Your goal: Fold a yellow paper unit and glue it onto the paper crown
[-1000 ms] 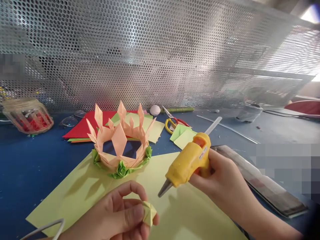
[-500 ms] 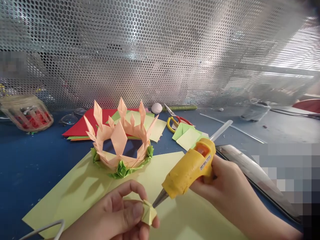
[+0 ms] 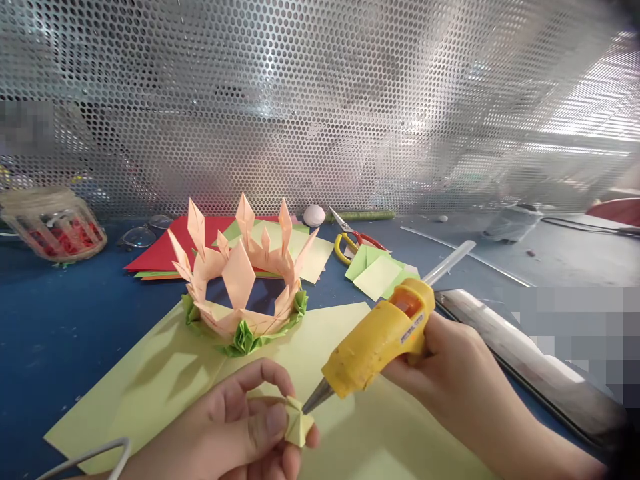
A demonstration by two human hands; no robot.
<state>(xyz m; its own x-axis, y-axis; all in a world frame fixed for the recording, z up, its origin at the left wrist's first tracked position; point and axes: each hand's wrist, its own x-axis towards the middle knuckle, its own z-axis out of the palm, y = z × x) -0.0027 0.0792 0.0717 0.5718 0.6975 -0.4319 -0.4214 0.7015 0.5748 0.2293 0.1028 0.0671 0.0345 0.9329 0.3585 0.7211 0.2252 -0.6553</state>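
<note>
My left hand pinches a small folded yellow-green paper piece between thumb and fingers, low in the middle. My right hand grips a yellow hot glue gun with a clear glue stick poking out the back. The gun's metal nozzle touches the top of the folded piece. Behind them stands a peach paper crown-like flower ring with green folded leaves at its base, resting on a large yellow-green sheet.
Red and green paper sheets, yellow-handled scissors, small green squares and a white ball lie behind. A jar stands far left. A perforated metal screen walls the back. A metal ruler lies at right.
The glue gun has tilted down and moved left until its nozzle meets the folded piece. My left hand has stayed almost still.
</note>
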